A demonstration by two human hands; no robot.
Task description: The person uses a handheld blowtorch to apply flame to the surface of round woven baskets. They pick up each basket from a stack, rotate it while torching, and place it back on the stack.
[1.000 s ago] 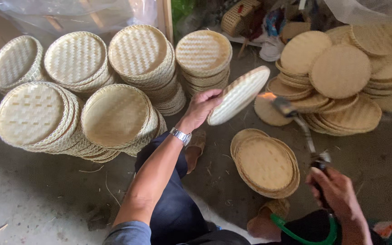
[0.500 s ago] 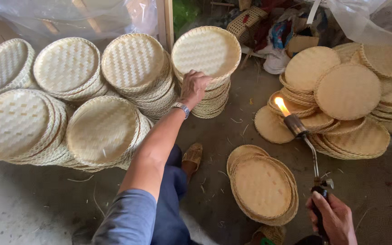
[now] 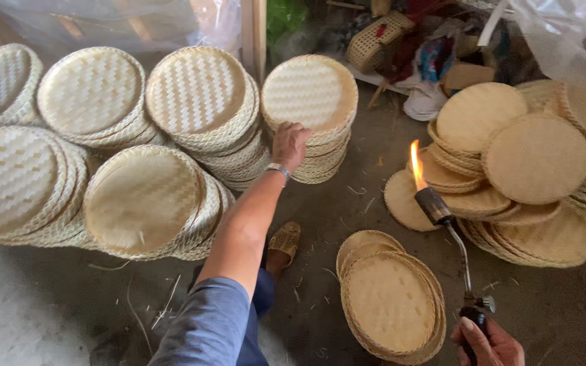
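My left hand (image 3: 290,145) reaches forward and rests on the edge of a round woven bamboo tray (image 3: 310,91) lying on top of a leaning stack (image 3: 320,159). A watch sits on that wrist. My right hand (image 3: 488,344) at the bottom right grips the handle of a gas torch (image 3: 457,252). The torch's long metal neck points up and to the left, and an orange flame (image 3: 416,165) burns at its nozzle. Just left of the torch, a low stack of woven trays (image 3: 389,299) lies face up on the floor.
Several stacks of pale woven trays (image 3: 142,201) lean along the left and back. A big pile of darker trays (image 3: 536,159) fills the right. A woven basket and cloth clutter (image 3: 415,51) sit at the back. My sandalled foot (image 3: 283,242) rests on the concrete floor.
My left hand carried a tray from mid-air onto the back stack and now rests on its edge. The torch has stayed on the right, still lit.
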